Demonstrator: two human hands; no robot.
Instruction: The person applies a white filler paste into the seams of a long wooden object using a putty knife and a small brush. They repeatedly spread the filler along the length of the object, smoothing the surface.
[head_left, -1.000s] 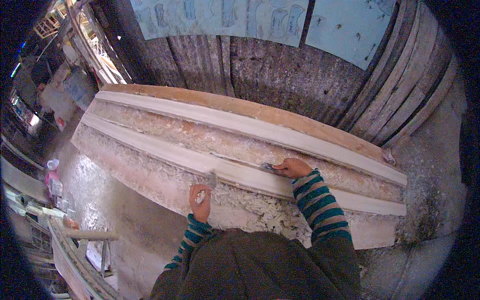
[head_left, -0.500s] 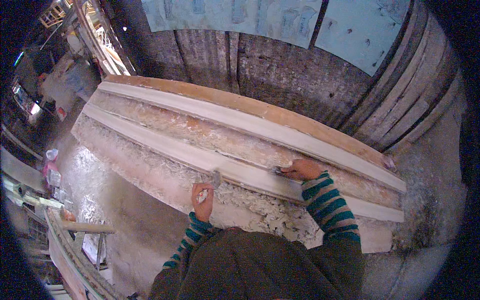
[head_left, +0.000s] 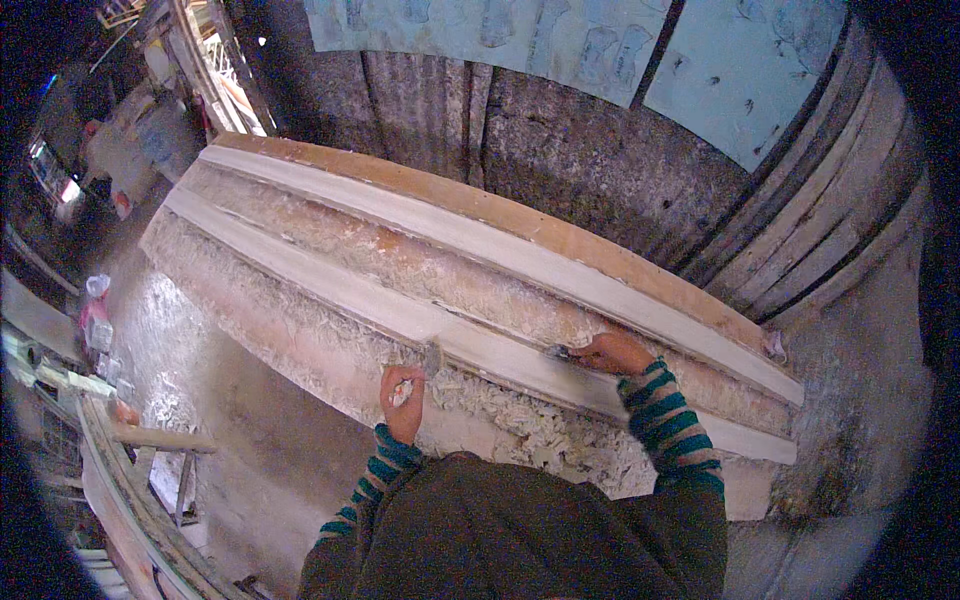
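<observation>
My left hand (head_left: 401, 405) is closed around the handle of a putty knife, whose grey blade (head_left: 432, 360) points up beside the near white moulding strip (head_left: 330, 290). A whitish lump or smear shows at that hand's fingers. Farther right, my right hand (head_left: 615, 353) grips a small dark-bladed scraper (head_left: 559, 352). Its tip is at the far edge of the same strip, where it appears to touch. Both strips, the near one and a far white moulding strip (head_left: 480, 235), run lengthwise along a plaster-crusted workbench (head_left: 430, 190).
Broken plaster scraps (head_left: 540, 430) cover the bench's near side in front of me. Behind the bench stands a dark wall (head_left: 580, 140) with pale blue panels (head_left: 500, 35) above. A wooden frame (head_left: 140, 520) and a pink-and-white bag (head_left: 97, 310) are at the left.
The view has tilted slightly. My right hand has moved a little to the right and shows more of the scraper. My left hand has stayed nearly in place.
</observation>
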